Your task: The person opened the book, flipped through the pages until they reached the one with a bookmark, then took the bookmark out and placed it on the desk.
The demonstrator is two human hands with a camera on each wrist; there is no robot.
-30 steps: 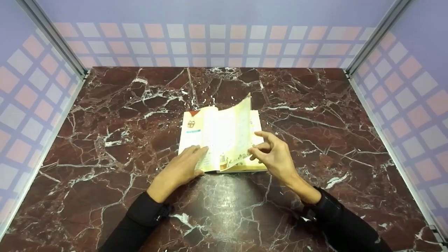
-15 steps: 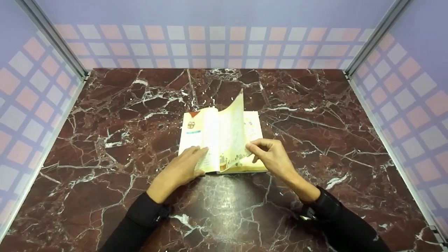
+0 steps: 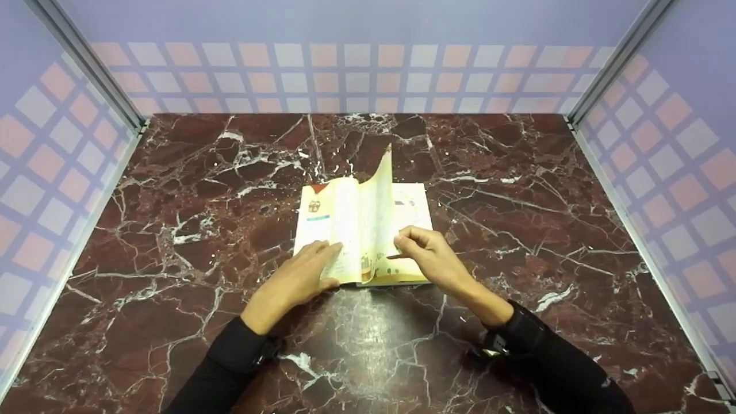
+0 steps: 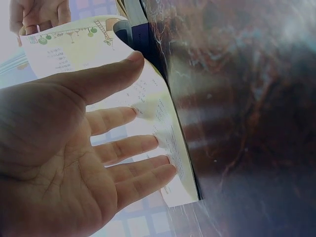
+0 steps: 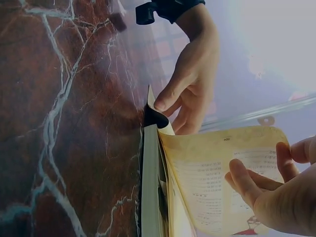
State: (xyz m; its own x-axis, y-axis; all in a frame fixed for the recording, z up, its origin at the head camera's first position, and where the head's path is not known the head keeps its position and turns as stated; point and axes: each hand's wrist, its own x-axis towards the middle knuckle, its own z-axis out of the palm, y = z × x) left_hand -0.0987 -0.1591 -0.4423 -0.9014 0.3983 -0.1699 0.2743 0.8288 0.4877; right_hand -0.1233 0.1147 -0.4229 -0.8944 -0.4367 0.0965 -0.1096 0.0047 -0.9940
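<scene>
An open book (image 3: 313, 230) lies on the marbled tabletop, its bright pages partly washed out by glare. My left hand (image 3: 296, 279) rests on the left page with fingers extended; the left wrist view shows those straight fingers (image 4: 128, 148) against the printed paper. Between thumb and fingers, my right hand (image 3: 431, 256) pinches the outer edge of one page (image 3: 378, 207), which stands up steeply and curves from the spine. In the right wrist view the raised page (image 5: 197, 182) shows lines of print, and the book's thick page block (image 5: 150, 182) lies beneath it.
Dark red marbled tabletop (image 3: 190, 276) with white veins surrounds the book. Lilac panels with pink and white squares (image 3: 356, 77) enclose the back and both sides, joined by grey metal posts (image 3: 95, 63). Black sleeves (image 3: 236, 351) cover both forearms.
My right hand has moved leftward, carrying the page edge along. The page has swung from leaning right to nearly upright, uncovering more of the right-hand page below. My left hand has stayed put.
</scene>
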